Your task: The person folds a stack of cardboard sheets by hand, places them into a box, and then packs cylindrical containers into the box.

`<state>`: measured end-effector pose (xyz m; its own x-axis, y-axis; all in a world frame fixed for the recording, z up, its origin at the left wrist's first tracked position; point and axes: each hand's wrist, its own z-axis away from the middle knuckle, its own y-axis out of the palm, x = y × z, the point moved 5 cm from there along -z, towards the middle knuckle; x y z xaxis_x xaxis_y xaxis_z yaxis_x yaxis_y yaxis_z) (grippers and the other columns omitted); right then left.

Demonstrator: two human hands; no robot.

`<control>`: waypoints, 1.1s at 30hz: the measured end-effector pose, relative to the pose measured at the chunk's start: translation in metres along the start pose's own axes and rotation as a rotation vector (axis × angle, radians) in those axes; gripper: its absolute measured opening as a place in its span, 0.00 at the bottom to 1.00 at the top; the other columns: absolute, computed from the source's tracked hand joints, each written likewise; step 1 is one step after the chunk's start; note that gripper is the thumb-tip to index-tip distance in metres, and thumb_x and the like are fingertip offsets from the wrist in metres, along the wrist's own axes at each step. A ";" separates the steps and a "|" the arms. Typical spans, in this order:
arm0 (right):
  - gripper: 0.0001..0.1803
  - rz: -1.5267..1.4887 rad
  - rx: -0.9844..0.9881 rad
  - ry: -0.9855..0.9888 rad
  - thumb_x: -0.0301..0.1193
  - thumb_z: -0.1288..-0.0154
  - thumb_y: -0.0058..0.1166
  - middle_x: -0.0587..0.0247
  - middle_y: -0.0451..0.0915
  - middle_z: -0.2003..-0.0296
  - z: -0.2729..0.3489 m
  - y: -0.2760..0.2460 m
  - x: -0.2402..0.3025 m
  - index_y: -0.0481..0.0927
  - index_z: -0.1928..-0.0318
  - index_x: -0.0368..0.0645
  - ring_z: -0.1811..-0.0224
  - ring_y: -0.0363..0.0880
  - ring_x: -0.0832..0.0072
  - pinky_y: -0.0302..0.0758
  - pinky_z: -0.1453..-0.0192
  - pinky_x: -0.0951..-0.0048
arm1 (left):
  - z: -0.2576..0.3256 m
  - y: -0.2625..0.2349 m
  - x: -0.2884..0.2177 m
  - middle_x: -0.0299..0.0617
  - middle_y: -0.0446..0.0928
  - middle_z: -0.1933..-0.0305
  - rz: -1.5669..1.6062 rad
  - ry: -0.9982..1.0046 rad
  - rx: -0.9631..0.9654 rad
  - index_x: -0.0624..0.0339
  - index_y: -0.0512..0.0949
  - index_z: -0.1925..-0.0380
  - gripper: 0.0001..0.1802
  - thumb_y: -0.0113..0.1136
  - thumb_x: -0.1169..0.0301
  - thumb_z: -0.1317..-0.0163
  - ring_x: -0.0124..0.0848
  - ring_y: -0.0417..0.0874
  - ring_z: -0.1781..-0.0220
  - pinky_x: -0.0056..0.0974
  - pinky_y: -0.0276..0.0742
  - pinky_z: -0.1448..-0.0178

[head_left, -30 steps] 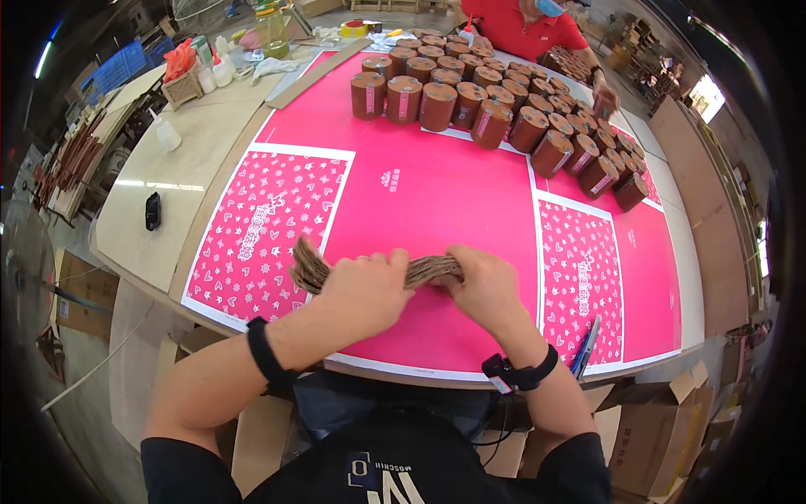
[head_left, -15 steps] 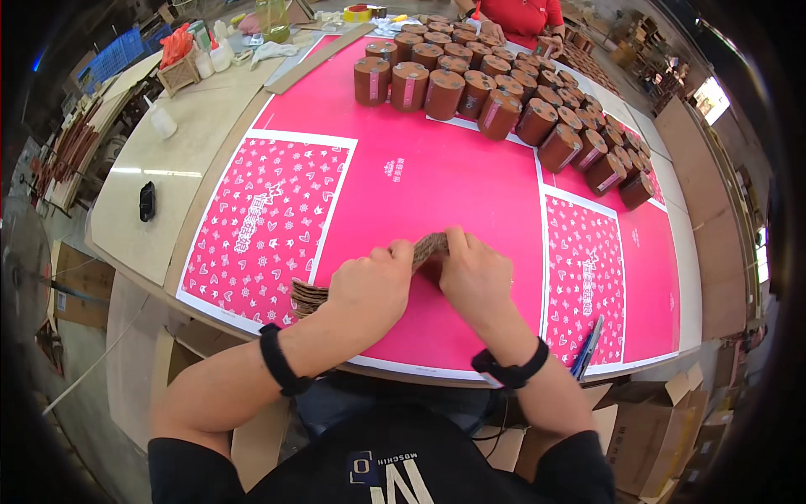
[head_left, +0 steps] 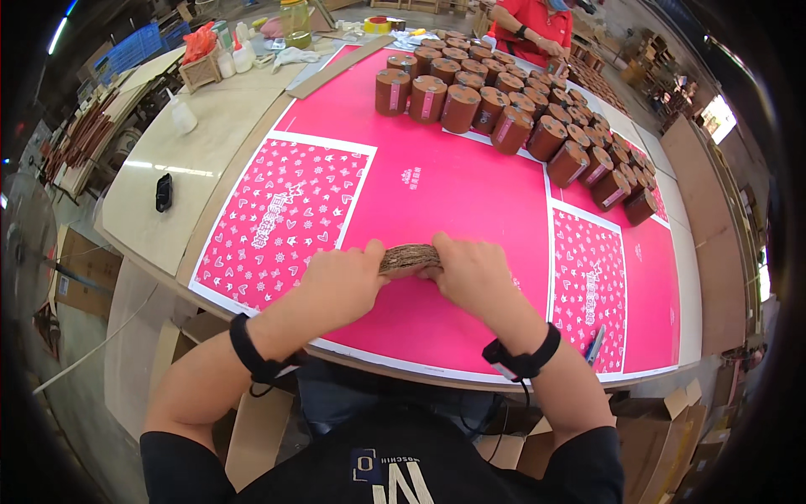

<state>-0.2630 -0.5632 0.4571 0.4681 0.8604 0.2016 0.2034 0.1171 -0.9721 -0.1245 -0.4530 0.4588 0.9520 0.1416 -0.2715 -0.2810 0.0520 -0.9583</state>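
A bundle of thin brown strips (head_left: 409,259), rough and layered at the edge, is held between my two hands above the pink printed sheet (head_left: 437,328). My left hand (head_left: 342,284) grips its left end and my right hand (head_left: 477,273) grips its right end, with fingers curled round it. Between the hands the bundle arches slightly upward. The ends inside my hands are hidden, and I cannot tell what the strips are made of.
Many brown cylindrical containers (head_left: 460,107) stand grouped at the far right, where a person in red (head_left: 537,34) works. A blue-handled cutter (head_left: 595,344) lies near the right front edge. Left are a white squeeze bottle (head_left: 182,115), a small black object (head_left: 164,193) and a wooden strip (head_left: 344,65).
The bundle's loose left end no longer sticks out beyond my left hand; its layered edge now shows between my hands. My left hand has moved slightly left, and the view has shifted.
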 end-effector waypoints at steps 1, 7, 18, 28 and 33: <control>0.12 0.004 -0.057 0.066 0.32 0.41 0.65 0.50 0.84 0.76 0.000 0.001 0.003 0.76 0.64 0.40 0.72 0.85 0.48 0.81 0.65 0.53 | 0.001 0.006 -0.001 0.50 0.83 0.68 0.001 -0.008 0.002 0.63 0.70 0.55 0.17 0.58 0.61 0.32 0.52 0.87 0.69 0.54 0.81 0.65; 0.12 0.110 -0.046 0.314 0.30 0.39 0.60 0.46 0.85 0.72 -0.032 -0.001 -0.013 0.77 0.56 0.39 0.69 0.87 0.47 0.83 0.62 0.52 | -0.020 0.013 -0.026 0.52 0.82 0.68 -0.088 -0.138 -0.184 0.62 0.70 0.53 0.15 0.56 0.63 0.30 0.52 0.88 0.67 0.52 0.82 0.65; 0.26 0.046 0.120 -0.323 0.37 0.43 0.67 0.48 0.85 0.63 -0.015 -0.010 0.032 0.75 0.46 0.46 0.60 0.86 0.49 0.82 0.58 0.52 | 0.030 0.002 -0.006 0.51 0.82 0.62 0.005 0.075 0.083 0.57 0.70 0.43 0.21 0.57 0.60 0.30 0.51 0.87 0.63 0.53 0.81 0.63; 0.11 0.002 0.029 -0.039 0.32 0.36 0.59 0.52 0.83 0.75 -0.030 0.003 0.033 0.74 0.56 0.42 0.71 0.85 0.51 0.80 0.69 0.53 | 0.004 -0.001 -0.003 0.54 0.82 0.60 0.018 -0.224 -0.122 0.59 0.69 0.37 0.25 0.58 0.65 0.32 0.52 0.88 0.61 0.52 0.82 0.61; 0.15 -0.024 0.016 -0.010 0.37 0.34 0.61 0.51 0.83 0.74 -0.017 0.007 0.039 0.73 0.56 0.42 0.71 0.85 0.50 0.80 0.67 0.52 | 0.036 -0.006 0.040 0.56 0.83 0.51 0.522 -0.013 -0.110 0.61 0.71 0.35 0.31 0.65 0.69 0.39 0.47 0.88 0.51 0.46 0.83 0.50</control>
<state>-0.2286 -0.5376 0.4606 0.4544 0.8622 0.2240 0.2005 0.1460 -0.9687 -0.0896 -0.4117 0.4569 0.6872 0.1330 -0.7142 -0.7018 -0.1324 -0.7000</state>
